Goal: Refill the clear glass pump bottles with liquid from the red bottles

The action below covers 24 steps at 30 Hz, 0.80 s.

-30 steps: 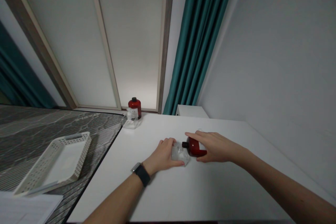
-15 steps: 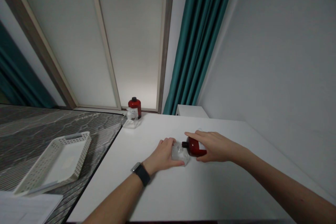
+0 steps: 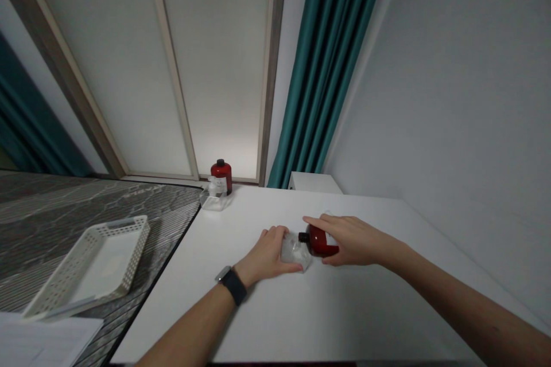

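Note:
My left hand (image 3: 273, 254), with a dark-banded watch on its wrist, is wrapped round a clear plastic container (image 3: 295, 252) on the white table (image 3: 275, 315). From the right, my right hand (image 3: 348, 239) grips a dark red bottle (image 3: 319, 241) with a black neck or cap and a pale label. That bottle lies tilted on its side, its black end pointing left over the clear container. Whether the black end is open, or anything flows from it, I cannot tell.
At the table's far left corner stands another red bottle (image 3: 221, 172) with a black cap, behind a clear container (image 3: 213, 198). A white perforated basket (image 3: 135, 258) and papers (image 3: 47, 338) lie on a grey patterned surface (image 3: 172, 206) at left. A white cabinet (image 3: 316, 182) stands beyond the table.

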Available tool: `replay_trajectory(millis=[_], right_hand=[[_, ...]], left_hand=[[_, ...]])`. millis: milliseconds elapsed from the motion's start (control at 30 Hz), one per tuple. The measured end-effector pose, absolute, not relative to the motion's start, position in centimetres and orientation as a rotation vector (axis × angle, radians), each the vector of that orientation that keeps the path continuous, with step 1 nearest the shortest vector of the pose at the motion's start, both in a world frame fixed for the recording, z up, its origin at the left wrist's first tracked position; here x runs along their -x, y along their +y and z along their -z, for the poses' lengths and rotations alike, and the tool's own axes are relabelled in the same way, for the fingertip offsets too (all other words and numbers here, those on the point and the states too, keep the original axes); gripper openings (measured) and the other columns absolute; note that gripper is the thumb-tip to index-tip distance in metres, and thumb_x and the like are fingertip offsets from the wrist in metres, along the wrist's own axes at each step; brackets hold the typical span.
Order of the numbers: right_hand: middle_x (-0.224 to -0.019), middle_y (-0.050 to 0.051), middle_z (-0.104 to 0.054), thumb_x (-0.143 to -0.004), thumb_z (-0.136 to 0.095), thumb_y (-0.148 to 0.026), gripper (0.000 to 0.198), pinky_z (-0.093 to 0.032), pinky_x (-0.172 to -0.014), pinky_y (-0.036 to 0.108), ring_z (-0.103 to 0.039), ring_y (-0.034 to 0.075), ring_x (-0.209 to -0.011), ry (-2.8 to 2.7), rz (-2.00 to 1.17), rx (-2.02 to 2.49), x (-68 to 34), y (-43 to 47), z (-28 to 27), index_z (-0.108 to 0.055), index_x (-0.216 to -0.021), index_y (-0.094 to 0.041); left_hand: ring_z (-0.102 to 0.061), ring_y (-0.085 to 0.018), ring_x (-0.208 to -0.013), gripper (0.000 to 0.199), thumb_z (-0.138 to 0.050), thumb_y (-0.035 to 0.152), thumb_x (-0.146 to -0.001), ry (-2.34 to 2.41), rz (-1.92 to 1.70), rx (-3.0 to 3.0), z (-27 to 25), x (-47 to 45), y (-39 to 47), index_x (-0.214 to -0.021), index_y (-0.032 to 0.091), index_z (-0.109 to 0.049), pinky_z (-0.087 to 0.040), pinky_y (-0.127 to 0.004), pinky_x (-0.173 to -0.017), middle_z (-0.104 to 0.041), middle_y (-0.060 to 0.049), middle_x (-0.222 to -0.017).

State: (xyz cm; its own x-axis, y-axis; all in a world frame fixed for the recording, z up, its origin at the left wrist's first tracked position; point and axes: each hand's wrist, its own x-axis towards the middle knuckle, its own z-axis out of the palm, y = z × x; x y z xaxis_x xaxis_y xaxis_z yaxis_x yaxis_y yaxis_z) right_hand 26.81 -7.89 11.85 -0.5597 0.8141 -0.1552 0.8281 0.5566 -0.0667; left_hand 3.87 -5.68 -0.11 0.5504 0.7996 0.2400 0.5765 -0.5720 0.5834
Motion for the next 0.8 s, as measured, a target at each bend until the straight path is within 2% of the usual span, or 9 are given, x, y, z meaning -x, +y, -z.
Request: replay_trajectory(millis=[600,800], right_hand=[[-0.122,0.012,-0.065,-0.074,-0.073,-0.037,0.088,-0.047,-0.079,0.038,-0.066,0.031,-0.097,2.687,0.178,-1.415,-26.88,-7.77,-11.60,-0.034,-0.152,-0.026],[-0.121,0.013,-0.065,-0.075,-0.072,-0.037,0.087,-0.048,-0.078,0.041,-0.066,0.032,-0.096,2.682,0.184,-1.399,-26.69,-7.88,-11.87,-0.034,-0.152,-0.024]], left_hand=[[-0.059,-0.033,-0.102,0.063,-0.081,0.049,-0.069,1.124,-0.685,-2.357,0.04,-3.84,-5.78,-0.115,0.018,-0.051,-0.045,-0.044,-0.089,-0.062,-0.012,-0.112],[-0.059,-0.034,-0.101,0.064,-0.082,0.048,-0.068,1.117,-0.691,-2.356,-0.18,-3.80,-5.92,-0.114,0.013,-0.051,-0.045,-0.045,-0.087,-0.062,-0.014,-0.111]])
